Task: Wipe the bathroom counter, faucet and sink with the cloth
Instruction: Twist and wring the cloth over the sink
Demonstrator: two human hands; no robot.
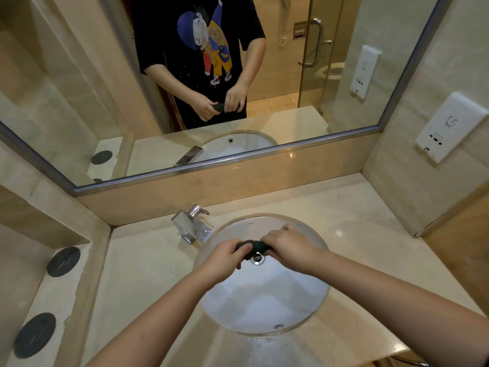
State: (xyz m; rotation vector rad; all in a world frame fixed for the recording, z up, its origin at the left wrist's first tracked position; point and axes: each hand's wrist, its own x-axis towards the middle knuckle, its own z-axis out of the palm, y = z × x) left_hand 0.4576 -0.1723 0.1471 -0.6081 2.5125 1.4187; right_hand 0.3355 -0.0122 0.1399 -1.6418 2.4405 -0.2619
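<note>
Bathroom counter [148, 260] | 1 sink [264, 300] | 1 faucet [191, 225] | 1 cloth [252, 246], gripped by left hand [225, 256] and right hand [291, 250]

Sink [264, 300] centre frame, sunk in counter [148, 266]; faucet [191, 225] at its upper-left rim; mirror [66, 88] behind; discs [63, 261], perhaps coasters, on ledge [53, 295] lower left.

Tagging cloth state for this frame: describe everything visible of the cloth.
The cloth is dark green, looks like soft fabric, and is bunched into a short twisted roll. It is held off the basin, above the drain of the white sink. The left hand grips one end, the right hand the other; much of it is hidden in their grip.
</note>
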